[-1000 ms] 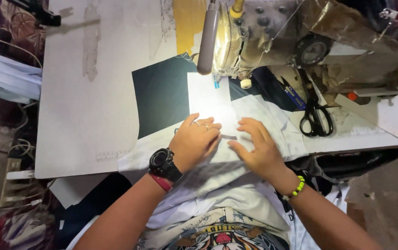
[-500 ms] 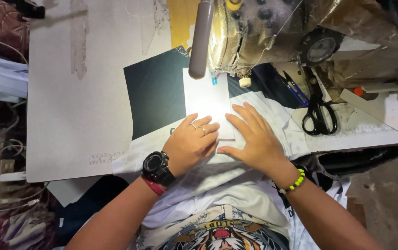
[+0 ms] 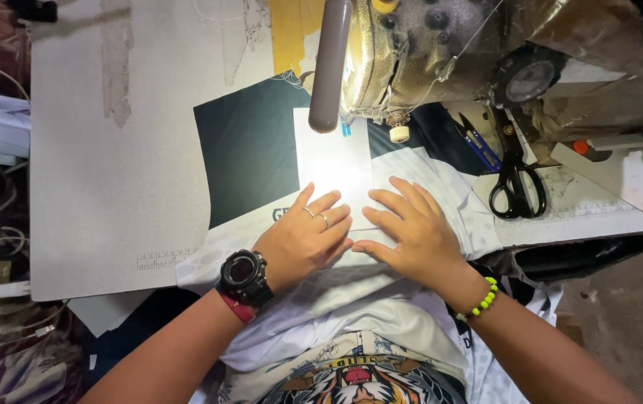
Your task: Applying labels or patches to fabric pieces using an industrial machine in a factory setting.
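Close to the body, the left hand (image 3: 303, 239) and right hand (image 3: 411, 232) lie flat with fingers spread, gripping nothing, pressing down the white cloth (image 3: 441, 187). It looks like lining-up time. Just past the fingers sits a white card (image 3: 333, 161), then the sewing machine (image 3: 441, 52). Sliding the cloth forward would need slow, even hands.
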